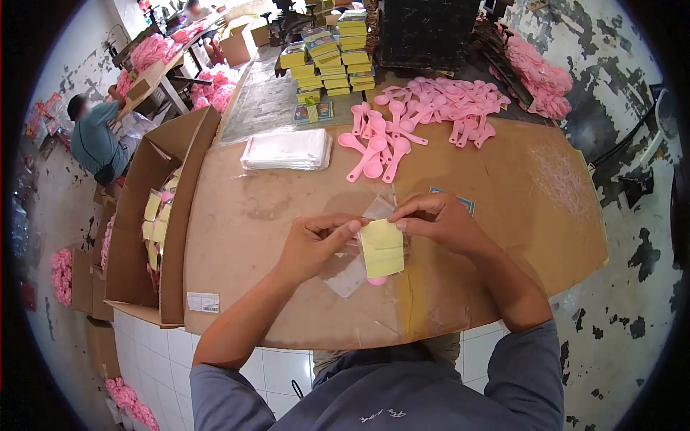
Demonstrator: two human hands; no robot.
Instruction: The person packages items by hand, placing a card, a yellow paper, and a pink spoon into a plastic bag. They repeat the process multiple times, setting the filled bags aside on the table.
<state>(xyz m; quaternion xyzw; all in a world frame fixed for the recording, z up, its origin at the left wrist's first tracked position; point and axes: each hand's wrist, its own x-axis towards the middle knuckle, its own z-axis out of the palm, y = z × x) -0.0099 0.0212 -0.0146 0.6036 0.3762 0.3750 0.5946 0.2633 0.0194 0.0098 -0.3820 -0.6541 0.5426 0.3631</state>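
A: What lies closest to the person?
B: The near edge of the table [496, 287], which is covered in brown card, with a white paper label [203, 302] towards the left.

A: And just past that?
B: A flat piece of clear plastic [346, 280], partly under a yellow card [383, 257]. A rounded pink end [377, 280] shows just below the card.

A: Where exactly is the card?
B: In front of the person, a little right of the table's middle, between the two hands.

A: How do the hands stand?
B: The left grip [303, 248] pinches the card's upper left corner between thumb and fingers. The right grip [442, 221] pinches at the upper right corner. Clear plastic shows around the card, but I can't tell whether the card is inside it.

A: Anything by the right hand?
B: A blue-edged card [466, 204] lies just behind it, partly hidden.

A: Off to the left?
B: An open cardboard box [185, 215] beside the table, holding yellow and pink packets [159, 231].

A: Farther back?
B: A stack of clear bags [286, 149] at left, then pink scoops [376, 145] heaped to its right. Beyond are piles of yellow-sided cards [327, 61].

A: Anyone else?
B: Another person [100, 144] in the left background, beside a second table [169, 90].
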